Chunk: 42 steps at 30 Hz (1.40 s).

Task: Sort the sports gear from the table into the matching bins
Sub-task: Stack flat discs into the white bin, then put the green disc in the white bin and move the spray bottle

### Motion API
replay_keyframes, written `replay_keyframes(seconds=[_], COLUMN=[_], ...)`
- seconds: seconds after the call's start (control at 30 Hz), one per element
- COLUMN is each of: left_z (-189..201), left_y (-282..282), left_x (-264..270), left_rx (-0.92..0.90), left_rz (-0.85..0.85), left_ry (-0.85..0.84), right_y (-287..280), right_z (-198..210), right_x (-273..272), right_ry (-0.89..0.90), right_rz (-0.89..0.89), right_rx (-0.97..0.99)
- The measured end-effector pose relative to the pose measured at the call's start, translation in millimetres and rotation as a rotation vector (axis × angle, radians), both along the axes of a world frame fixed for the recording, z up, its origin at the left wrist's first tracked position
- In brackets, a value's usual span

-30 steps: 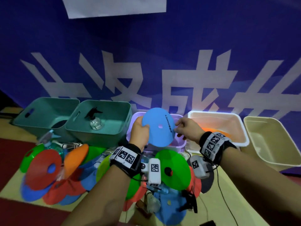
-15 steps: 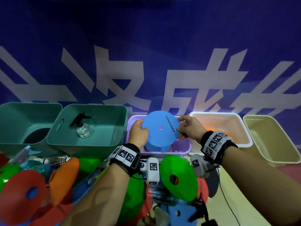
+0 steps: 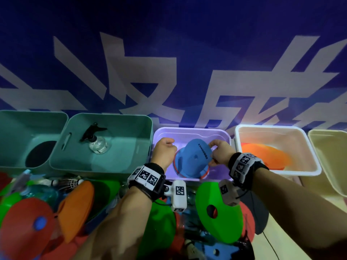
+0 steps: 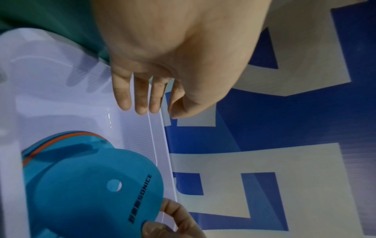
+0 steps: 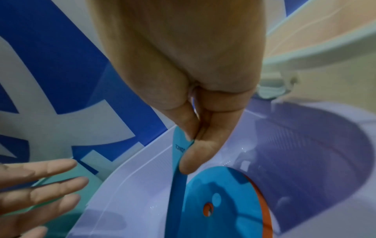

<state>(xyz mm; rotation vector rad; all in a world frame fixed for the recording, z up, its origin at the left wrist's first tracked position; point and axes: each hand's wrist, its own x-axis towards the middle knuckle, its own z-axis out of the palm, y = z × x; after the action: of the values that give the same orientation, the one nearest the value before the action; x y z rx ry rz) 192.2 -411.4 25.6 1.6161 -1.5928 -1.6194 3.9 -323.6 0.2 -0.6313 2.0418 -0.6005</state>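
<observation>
The right hand (image 3: 218, 153) pinches the rim of a blue disc cone (image 3: 196, 154) between thumb and fingers, holding it tilted just above the stack of blue disc cones (image 3: 189, 168) in the lavender bin (image 3: 191, 130). The left hand (image 3: 164, 150) hovers beside it over the bin, fingers loose and straight, holding nothing. This looks like the placing step: next, the disc needs levelling and releasing onto the stack. Both wrists reach forward over the tabletop's remaining discs, among them a green disc cone (image 3: 218, 212).
</observation>
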Motion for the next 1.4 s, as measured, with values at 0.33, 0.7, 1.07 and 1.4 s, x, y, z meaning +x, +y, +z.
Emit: replay_keyframes(seconds=[0.33, 0.7, 1.07, 1.4], left_z=[-7.8, 20.1, 41.3, 45.2], left_y=[-5.6, 17.4, 88.0, 187.8], left_x=[0.6, 2.0, -3.2, -34.9], left_rx=[0.055, -0.012, -0.092, -0.117], left_rz=[-0.011, -0.045, -0.042, 0.031], left_ry=[0.011, 0.056, 0.103, 0.054], right_y=[-11.8, 14.4, 77.9, 169.6], right_z=[-40.2, 4.4, 61.7, 68.8], right_x=[1.9, -1.1, -0.1, -37.8], right_ry=[-0.066, -0.037, -0.115, -0.166], right_rz=[-0.011, -0.012, -0.007, 0.044], right_rx=[0.065, -0.031, -0.286, -0.347])
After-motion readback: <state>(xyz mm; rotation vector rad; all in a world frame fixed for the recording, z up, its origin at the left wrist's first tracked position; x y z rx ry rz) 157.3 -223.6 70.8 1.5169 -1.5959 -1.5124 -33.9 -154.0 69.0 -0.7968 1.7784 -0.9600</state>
